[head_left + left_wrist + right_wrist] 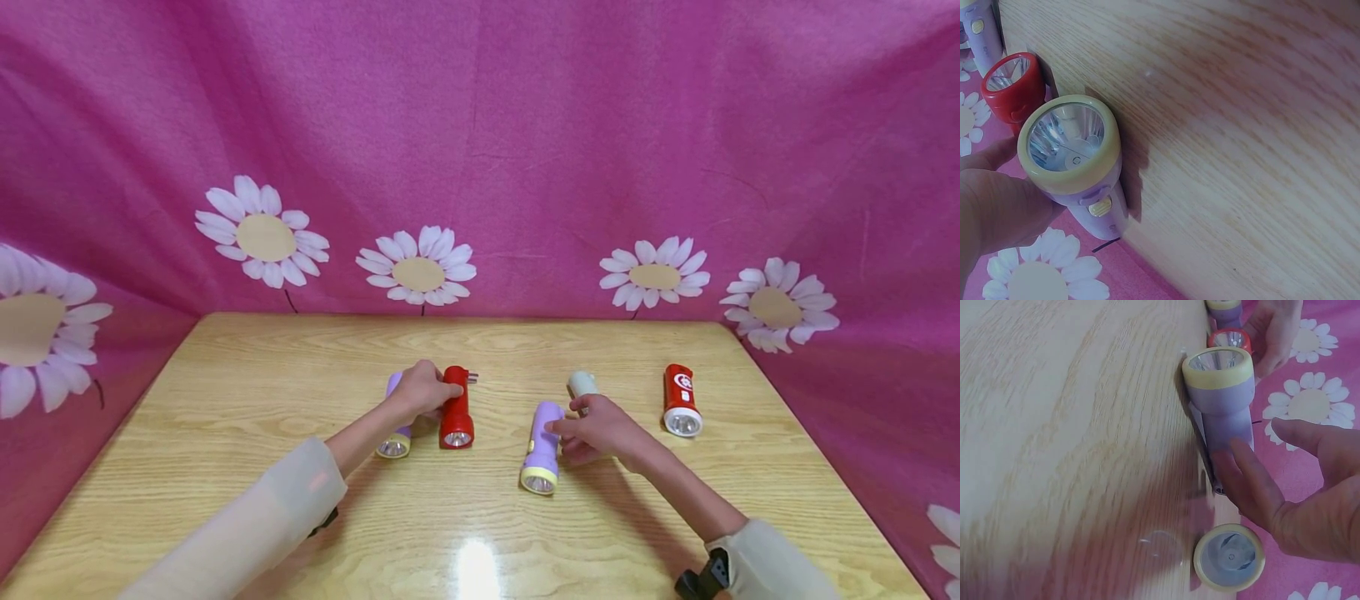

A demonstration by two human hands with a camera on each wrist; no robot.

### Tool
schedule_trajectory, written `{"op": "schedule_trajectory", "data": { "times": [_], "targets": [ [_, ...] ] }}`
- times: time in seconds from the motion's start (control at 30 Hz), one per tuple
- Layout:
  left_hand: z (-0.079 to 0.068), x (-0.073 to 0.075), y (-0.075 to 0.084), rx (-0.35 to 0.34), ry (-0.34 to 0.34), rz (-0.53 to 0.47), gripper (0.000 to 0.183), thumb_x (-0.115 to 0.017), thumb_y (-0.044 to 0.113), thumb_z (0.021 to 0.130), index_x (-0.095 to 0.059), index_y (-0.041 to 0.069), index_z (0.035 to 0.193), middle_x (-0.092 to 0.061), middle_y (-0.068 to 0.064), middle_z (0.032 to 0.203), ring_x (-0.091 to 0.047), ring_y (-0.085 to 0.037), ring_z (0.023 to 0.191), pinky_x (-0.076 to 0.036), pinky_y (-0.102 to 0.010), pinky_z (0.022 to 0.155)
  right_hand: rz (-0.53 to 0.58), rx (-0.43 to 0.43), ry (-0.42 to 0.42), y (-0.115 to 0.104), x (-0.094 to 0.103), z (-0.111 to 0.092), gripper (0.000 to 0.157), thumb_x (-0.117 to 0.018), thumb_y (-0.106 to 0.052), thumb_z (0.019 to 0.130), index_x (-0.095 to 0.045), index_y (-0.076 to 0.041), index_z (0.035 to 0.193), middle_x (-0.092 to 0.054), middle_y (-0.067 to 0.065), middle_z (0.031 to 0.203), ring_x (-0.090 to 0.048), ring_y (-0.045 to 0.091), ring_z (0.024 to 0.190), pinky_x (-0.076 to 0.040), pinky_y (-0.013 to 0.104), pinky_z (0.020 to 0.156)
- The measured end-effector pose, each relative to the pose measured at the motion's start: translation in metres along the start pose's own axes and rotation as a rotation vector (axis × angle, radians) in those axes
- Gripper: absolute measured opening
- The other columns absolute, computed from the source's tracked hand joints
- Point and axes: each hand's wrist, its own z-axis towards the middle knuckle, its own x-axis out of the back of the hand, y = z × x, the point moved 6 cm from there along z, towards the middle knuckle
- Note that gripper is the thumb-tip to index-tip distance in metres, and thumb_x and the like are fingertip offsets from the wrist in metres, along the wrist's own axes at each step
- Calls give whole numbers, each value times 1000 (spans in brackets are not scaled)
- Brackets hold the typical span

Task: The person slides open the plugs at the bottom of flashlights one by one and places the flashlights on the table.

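Observation:
Between a purple flashlight (401,435) and a red flashlight (457,412) with metal plug prongs is my left hand (422,390). One digit reaches onto the red body, and the others pass behind the purple one in the left wrist view. My right hand (600,428) has its fingers against the side of another purple flashlight (542,450) with a pale yellow rim; its thumb stands apart in the right wrist view. Partly hidden behind that hand lies a pale grey flashlight (582,383), whose yellow-rimmed lens (1229,557) faces the right wrist camera.
A red and white flashlight (682,402) lies at the right of the wooden table (300,350). Pink cloth (525,150) printed with white daisies hangs along the back and both sides. The lenses point toward the table's near edge.

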Motion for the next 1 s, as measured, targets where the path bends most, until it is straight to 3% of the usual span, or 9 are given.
{"op": "schedule_trajectory", "data": {
  "times": [0.2,0.43,1.0],
  "targets": [
    [-1,1,1,-2,-3,2,26,-67,10,83,-52,-8,95,-60,-15,83,-62,-19,61,-55,-30,55,-25,-5,-14,2,-4,1,52,-70,-17,81,-40,12,112,-61,21,82,-64,27,68,-56,38,59],
    [-2,1,2,-4,-3,3,26,-67,10,82,-52,-8,94,-59,-15,84,-62,-19,61,-55,-30,55,-40,-24,-18,7,-9,3,52,-71,-20,80,-43,11,110,-59,20,84,-65,28,65,-56,38,57],
    [1,0,0,12,4,28,27,-67,11,83,-52,-7,95,-60,-14,84,-61,-19,61,-55,-29,54,-108,6,53,8,-14,11,39,-74,-22,76,-50,5,89,-61,16,76,-63,23,56,-56,35,52]
  ]
}}
